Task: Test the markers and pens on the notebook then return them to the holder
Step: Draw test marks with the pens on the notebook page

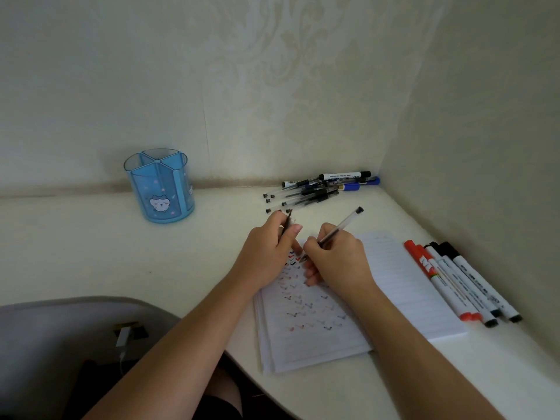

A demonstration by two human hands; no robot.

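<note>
Right hand [336,253] grips pen [339,228], axis toward 2 o'clock, tip on notebook [403,286]; left hand [269,247] pinches, probably, its cap [288,221]; holder [160,184] lies at 10 o'clock, nearer left hand.

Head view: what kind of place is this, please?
Probably a study desk in a corner of a home room. A white desk meets patterned wallpaper on two sides; on it lie a notebook, loose pens and a blue holder with a cartoon print.

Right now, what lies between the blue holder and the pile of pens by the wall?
Nothing: in the head view, bare desk separates the blue holder from the pile of pens.
</note>
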